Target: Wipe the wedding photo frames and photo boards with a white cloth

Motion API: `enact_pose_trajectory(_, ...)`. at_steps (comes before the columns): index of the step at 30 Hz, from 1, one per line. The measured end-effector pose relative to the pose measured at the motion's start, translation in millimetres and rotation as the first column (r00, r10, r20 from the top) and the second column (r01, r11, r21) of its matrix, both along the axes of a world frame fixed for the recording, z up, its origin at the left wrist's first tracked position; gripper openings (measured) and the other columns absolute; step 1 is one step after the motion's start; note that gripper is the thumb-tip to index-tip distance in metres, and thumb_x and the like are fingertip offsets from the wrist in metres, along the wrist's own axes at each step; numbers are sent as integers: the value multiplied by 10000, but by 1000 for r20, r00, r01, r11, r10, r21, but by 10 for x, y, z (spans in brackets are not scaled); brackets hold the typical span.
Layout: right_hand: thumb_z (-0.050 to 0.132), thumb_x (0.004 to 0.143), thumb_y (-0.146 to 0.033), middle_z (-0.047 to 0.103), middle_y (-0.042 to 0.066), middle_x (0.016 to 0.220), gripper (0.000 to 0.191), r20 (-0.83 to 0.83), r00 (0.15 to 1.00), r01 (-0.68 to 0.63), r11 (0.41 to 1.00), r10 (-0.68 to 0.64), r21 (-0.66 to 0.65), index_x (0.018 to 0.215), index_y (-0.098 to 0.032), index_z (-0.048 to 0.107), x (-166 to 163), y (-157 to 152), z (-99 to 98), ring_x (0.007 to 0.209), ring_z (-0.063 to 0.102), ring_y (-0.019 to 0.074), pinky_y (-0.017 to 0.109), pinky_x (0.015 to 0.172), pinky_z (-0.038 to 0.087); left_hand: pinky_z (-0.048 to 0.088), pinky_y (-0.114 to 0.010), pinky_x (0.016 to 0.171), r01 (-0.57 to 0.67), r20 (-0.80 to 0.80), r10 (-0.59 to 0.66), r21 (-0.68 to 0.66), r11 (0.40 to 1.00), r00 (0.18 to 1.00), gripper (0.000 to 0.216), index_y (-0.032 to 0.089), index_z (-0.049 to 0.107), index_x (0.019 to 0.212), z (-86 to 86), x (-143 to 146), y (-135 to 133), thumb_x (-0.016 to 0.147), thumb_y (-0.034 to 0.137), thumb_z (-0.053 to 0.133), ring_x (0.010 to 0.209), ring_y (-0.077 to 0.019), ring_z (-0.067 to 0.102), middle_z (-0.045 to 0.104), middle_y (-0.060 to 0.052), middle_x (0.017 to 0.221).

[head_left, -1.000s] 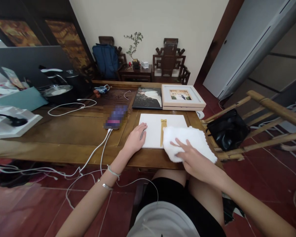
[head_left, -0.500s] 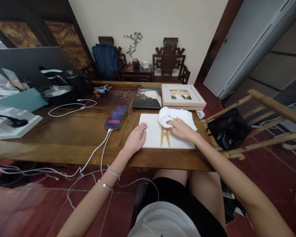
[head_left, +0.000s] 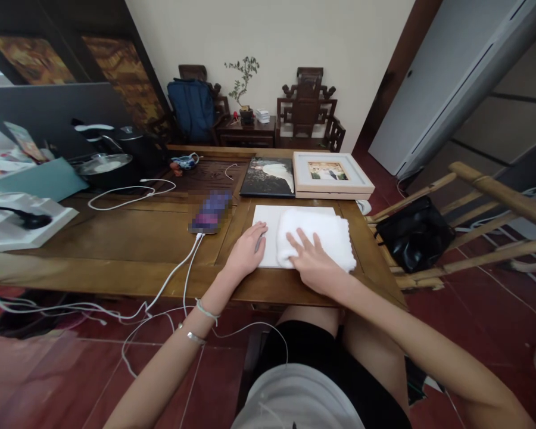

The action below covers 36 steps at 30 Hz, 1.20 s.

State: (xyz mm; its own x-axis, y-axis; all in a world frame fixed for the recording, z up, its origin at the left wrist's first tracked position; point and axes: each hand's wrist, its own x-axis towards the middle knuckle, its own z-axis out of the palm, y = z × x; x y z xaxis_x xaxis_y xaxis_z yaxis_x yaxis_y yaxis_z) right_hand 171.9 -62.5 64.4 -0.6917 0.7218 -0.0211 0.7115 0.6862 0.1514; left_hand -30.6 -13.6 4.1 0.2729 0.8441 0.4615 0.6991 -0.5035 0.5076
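A white cloth (head_left: 324,235) with a scalloped edge lies folded over the right part of a flat white board (head_left: 264,215) at the table's front edge. On top of the cloth rests my right hand (head_left: 315,265), its fingers stretched out and spread. My left hand (head_left: 248,250) lies along the board's left edge with the fingers extended and touching it. The gold marking on the board is hidden under the cloth.
Behind the board lie a dark photo panel (head_left: 267,177) and a light-framed picture (head_left: 333,174). A phone (head_left: 211,214) with white cables is to the left. Further left stand a power strip (head_left: 31,221) and a black kettle (head_left: 143,152). A bamboo chair (head_left: 495,193) holds a black bag (head_left: 417,232).
My right hand has moved toward me with the cloth, and its fingers have gone from bunched to spread. The cloth now covers the gold marking. My left hand has stayed put.
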Motion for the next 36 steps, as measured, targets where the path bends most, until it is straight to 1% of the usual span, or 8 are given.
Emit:
enact_pose_trajectory(4,467,816,-73,315,210,1487,307,-30,996,-85,993,83,-81,1002,-110,708,24,-485,73,1367,203,447,667,1026,254,372,-436,1096,1,-2,-1,-9,1000,1000,341,69,585,1163,8,4,-7,891,174,407,1269,-258,483,572,-180,1289)
enact_pose_trajectory(8,466,780,-46,358,173,1477,340,-68,991,-124,980,114,-153,1004,-124,710,68,-582,135,1381,206,402,635,1052,253,374,-434,1095,-4,-6,4,-7,1000,1000,339,76,587,1158,9,5,-8,892,172,400,1270,-254,482,571,-170,1294)
enact_pose_trajectory(12,404,759,-9,406,135,1457,443,-106,991,-96,984,81,-147,1087,-132,675,67,-271,126,1379,252,346,604,1054,277,375,-432,1094,-5,-11,5,-8,1000,1000,343,73,585,1160,8,5,-5,889,175,402,1267,-257,485,575,-170,1289)
enact_pose_trajectory(20,361,741,12,461,173,1404,471,-100,995,21,999,-24,-29,1108,-92,638,-134,816,104,1311,340,353,633,966,354,378,-446,1087,0,5,0,1,1000,1000,326,114,584,1152,-2,-1,-4,890,186,404,1263,-248,491,576,-155,1292)
enact_pose_trajectory(24,341,800,-12,399,185,1446,477,-61,992,114,994,-113,8,1193,-96,600,-285,1005,50,1325,310,386,661,979,310,373,-450,1090,1,17,-1,2,1000,1000,324,125,585,1150,-2,-4,0,886,190,409,1258,-251,496,579,-151,1289)
enact_pose_trajectory(27,348,831,-34,360,214,1462,473,-28,995,98,994,-97,39,1240,-93,578,-358,854,10,1349,266,405,669,1008,256,368,-448,1094,5,35,-5,-4,1000,999,330,137,586,1154,-11,-11,9,882,183,403,1258,-253,495,575,-141,1294)
enact_pose_trajectory(30,386,836,-61,363,216,1458,453,0,999,49,999,-49,17,1235,-117,594,-372,527,14,1345,278,417,658,1016,253,355,-446,1104,14,55,-14,-14,1000,998,355,147,579,1165,-19,-19,16,877,145,371,1266,-242,486,571,-127,1300)
enact_pose_trajectory(36,425,850,-110,420,240,1409,341,-8,994,-112,993,112,-47,1063,-111,691,-271,-221,131,1317,324,437,659,1007,274,350,-444,1108,2,45,-1,-38,999,999,367,126,559,1192,7,-8,0,897,159,343,1270,-242,481,562,-139,1307)
